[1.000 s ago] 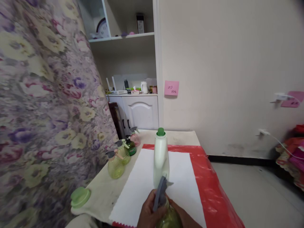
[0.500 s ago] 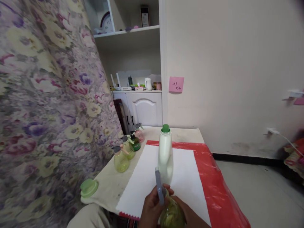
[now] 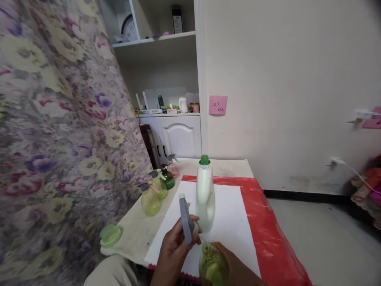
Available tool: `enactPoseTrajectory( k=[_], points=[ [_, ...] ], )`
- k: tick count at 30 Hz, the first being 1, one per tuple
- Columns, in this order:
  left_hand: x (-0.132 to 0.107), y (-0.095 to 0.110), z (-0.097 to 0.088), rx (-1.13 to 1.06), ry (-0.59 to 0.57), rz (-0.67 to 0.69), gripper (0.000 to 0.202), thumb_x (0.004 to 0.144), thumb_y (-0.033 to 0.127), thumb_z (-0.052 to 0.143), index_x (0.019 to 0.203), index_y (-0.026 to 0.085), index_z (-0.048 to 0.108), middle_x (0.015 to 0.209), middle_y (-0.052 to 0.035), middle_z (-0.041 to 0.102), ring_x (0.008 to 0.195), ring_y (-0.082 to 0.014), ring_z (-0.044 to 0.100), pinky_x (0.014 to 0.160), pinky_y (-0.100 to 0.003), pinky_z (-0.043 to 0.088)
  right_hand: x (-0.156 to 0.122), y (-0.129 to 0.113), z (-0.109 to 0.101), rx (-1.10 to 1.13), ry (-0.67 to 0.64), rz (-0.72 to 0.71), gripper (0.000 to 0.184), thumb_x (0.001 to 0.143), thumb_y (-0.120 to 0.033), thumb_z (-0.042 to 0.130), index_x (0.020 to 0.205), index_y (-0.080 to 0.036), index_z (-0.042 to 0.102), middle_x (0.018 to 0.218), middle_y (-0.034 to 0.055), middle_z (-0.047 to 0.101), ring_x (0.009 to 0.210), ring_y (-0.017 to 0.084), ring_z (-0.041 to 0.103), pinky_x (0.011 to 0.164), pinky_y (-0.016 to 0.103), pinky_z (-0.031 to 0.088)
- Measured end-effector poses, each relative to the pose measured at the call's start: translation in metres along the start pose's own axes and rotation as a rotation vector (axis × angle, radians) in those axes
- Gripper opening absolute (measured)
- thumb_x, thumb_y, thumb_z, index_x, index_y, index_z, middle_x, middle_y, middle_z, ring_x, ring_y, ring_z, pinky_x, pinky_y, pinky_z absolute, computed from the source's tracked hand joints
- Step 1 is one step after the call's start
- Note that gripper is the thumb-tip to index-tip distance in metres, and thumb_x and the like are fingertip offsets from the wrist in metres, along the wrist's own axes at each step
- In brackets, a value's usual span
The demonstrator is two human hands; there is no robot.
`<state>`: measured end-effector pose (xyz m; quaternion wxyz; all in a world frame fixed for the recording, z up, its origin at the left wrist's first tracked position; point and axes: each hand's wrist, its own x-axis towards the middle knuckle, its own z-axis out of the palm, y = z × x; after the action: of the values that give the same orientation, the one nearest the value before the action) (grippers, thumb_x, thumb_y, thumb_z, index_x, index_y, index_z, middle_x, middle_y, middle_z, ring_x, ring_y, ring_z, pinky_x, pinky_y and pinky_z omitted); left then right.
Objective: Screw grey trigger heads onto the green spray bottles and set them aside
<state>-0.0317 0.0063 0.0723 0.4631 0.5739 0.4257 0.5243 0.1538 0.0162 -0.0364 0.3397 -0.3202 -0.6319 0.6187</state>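
My left hand [image 3: 174, 248] is closed around a grey spray trigger head [image 3: 185, 218], lifted off and held up to the left of its bottle. My right hand [image 3: 235, 270] grips the small yellow-green spray bottle [image 3: 212, 265] from the right, its neck open at the top; most of that hand is hidden behind the bottle. Just beyond both hands a tall white bottle with a green cap [image 3: 204, 194] stands upright on a white sheet [image 3: 229, 222].
The white sheet lies on a red cover [image 3: 268, 234] over a small table. Several small spray bottles [image 3: 156, 188] line the table's left edge, and a green lid [image 3: 110, 235] lies at the near left corner. A floral curtain [image 3: 53, 131] hangs on the left.
The grey trigger head has come off the yellow-green bottle; my left hand raised it up and to the left while my right hand kept the bottle low.
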Motion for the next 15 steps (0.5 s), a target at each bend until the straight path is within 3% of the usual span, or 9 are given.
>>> enactPoseTrajectory(
  k=[5,10,15],
  points=[
    [-0.0027,-0.0003,0.0004,-0.034,0.067,-0.035,0.031,0.077,0.041,0.067,0.102,0.023,0.06,0.083,0.002,0.066,0.072,-0.0159,0.065,0.074,-0.029,0.05,-0.0011,-0.002,0.0003,0.208,-0.027,-0.016,0.08,0.044,-0.025,0.088,0.117,-0.022,0.055,0.119,0.0071,0.064,0.114,0.032,0.057,0.098,0.045,0.044],
    [-0.0058,0.0014,0.0059,-0.092,0.279,-0.04,0.035,0.076,0.046,0.067,0.1,0.021,0.06,0.084,0.0008,0.068,0.071,-0.0155,0.066,0.075,-0.029,0.052,-0.0003,0.003,-0.0024,0.31,-0.064,-0.059,0.085,0.044,-0.016,0.088,0.121,-0.021,0.053,0.119,0.0072,0.064,0.113,0.03,0.059,0.1,0.045,0.044],
    [-0.0082,0.0031,0.0035,-0.078,0.211,-0.079,0.04,0.073,0.047,0.07,0.1,0.019,0.061,0.081,-0.0012,0.07,0.069,-0.018,0.067,0.073,-0.031,0.053,-0.0002,0.002,-0.0028,0.337,-0.054,-0.096,0.083,0.044,-0.014,0.087,0.12,-0.019,0.054,0.119,0.0087,0.064,0.113,0.031,0.058,0.098,0.044,0.044]
  ],
)
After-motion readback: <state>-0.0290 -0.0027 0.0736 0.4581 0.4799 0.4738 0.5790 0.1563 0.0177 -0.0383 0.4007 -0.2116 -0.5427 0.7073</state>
